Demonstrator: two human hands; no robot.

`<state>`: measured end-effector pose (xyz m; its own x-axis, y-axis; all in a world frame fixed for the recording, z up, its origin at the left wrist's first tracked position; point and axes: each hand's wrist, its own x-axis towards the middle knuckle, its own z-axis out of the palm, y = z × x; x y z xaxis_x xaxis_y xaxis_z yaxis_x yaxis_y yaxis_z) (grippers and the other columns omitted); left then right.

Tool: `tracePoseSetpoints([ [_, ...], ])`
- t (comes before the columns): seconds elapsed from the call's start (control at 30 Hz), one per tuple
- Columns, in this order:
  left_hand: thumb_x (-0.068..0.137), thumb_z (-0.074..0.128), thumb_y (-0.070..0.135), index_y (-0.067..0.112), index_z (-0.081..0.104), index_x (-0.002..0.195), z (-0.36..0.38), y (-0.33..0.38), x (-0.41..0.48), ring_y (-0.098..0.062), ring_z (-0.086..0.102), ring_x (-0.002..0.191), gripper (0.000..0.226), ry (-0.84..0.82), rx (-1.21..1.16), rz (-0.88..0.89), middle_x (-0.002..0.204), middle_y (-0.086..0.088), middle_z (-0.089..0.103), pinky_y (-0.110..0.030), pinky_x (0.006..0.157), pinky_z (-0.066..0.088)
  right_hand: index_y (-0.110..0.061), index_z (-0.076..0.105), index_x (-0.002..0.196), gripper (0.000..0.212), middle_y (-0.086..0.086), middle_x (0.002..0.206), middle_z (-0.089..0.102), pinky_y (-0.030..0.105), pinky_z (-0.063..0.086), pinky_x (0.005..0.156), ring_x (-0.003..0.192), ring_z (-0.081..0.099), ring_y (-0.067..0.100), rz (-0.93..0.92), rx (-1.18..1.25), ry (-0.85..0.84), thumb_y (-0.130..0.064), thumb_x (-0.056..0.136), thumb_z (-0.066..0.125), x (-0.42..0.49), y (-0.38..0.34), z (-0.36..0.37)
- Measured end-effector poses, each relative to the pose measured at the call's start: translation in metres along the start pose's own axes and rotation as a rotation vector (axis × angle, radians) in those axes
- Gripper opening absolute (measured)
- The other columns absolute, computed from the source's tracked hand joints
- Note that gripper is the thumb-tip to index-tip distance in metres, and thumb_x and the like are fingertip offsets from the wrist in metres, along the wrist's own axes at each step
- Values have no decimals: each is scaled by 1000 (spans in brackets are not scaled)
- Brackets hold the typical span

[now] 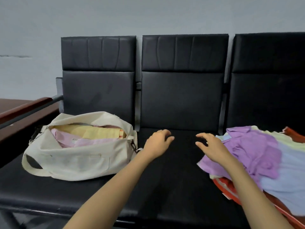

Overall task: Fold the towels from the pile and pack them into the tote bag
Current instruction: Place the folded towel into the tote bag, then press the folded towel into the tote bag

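Cloth tote bag point(79, 156), smooth leatherette bench point(178, 100)

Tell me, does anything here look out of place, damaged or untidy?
Nothing serious. The cream tote bag lies slumped on the left seat, mouth gaping, and its upper rim looks frayed. The folded towels inside sit unevenly. The towel pile on the right is crumpled, as expected.

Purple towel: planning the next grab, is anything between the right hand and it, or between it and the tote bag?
Nothing visible. The right hand is at the purple towel's edge; only bare seat and the left hand lie toward the open tote bag.
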<state>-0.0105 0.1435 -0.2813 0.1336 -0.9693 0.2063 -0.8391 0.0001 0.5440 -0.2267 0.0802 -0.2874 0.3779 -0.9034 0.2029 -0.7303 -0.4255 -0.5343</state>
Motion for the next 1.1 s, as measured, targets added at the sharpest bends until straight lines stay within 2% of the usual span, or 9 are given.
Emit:
tracePoseSetpoints([
  [0.17, 95, 52, 35, 19, 61, 119, 60, 76, 14, -19, 58, 106, 31, -172, -108, 84, 120, -1, 61, -38, 92, 48, -13, 61, 122, 28, 8, 128, 59, 34, 37, 100, 118, 52, 26, 165, -8, 154, -17, 94, 58, -30, 71, -37],
  [0.27, 93, 54, 32, 17, 61, 119, 95, 105, 21, -21, 59, 105, 31, -273, -121, 107, 121, -2, 61, -41, 92, 50, -14, 59, 125, 32, 10, 130, 57, 33, 39, 97, 118, 51, 28, 239, -38, 186, -21, 93, 59, -40, 104, -47],
  [0.43, 91, 59, 27, 16, 57, 127, 144, 126, 31, -23, 54, 116, 38, -370, -57, 142, 132, -4, 54, -38, 95, 47, -15, 52, 133, 44, 16, 135, 49, 34, 39, 98, 122, 48, 34, 370, -121, 132, -25, 91, 61, -36, 143, -56],
  [0.57, 87, 64, 32, 11, 60, 122, 179, 132, 32, -23, 57, 105, 41, -408, -92, 132, 117, -6, 60, -29, 85, 43, -17, 47, 137, 46, 19, 134, 45, 34, 38, 101, 125, 45, 35, 471, -155, 9, -25, 93, 57, -33, 164, -49],
  [0.67, 81, 70, 34, 11, 62, 109, 202, 134, 33, -21, 54, 91, 37, -392, -78, 114, 98, -2, 56, -32, 79, 44, -16, 44, 138, 50, 20, 135, 41, 35, 35, 106, 130, 39, 36, 471, -213, -80, -25, 90, 57, -35, 175, -36],
  [0.77, 79, 71, 30, 23, 58, 82, 215, 134, 39, -22, 57, 89, 15, -374, -56, 95, 90, 0, 57, -34, 77, 47, -10, 45, 133, 47, 20, 131, 44, 36, 36, 104, 127, 40, 37, 464, -213, 0, -23, 91, 59, -37, 183, -29],
  [0.87, 83, 67, 27, 29, 45, 60, 220, 134, 42, -24, 57, 83, 32, -363, -38, 99, 83, -3, 58, -37, 74, 48, 0, 54, 117, 28, 23, 121, 58, 35, 42, 92, 117, 53, 33, 467, -200, 65, -15, 92, 55, -37, 188, -30],
  [1.0, 93, 53, 22, 23, 37, 68, 220, 131, 39, -30, 51, 94, 30, -306, -7, 120, 95, -7, 50, -42, 83, 44, 6, 53, 117, 30, 25, 122, 56, 36, 43, 90, 117, 54, 33, 523, -196, 158, -14, 95, 52, -33, 185, -37],
  [1.1, 89, 60, 28, 15, 49, 93, 215, 127, 34, -26, 47, 100, 18, -337, 19, 155, 104, -5, 48, -36, 84, 42, 2, 48, 122, 31, 22, 125, 50, 38, 42, 91, 118, 50, 36, 559, -132, 177, -15, 95, 51, -32, 180, -39],
])
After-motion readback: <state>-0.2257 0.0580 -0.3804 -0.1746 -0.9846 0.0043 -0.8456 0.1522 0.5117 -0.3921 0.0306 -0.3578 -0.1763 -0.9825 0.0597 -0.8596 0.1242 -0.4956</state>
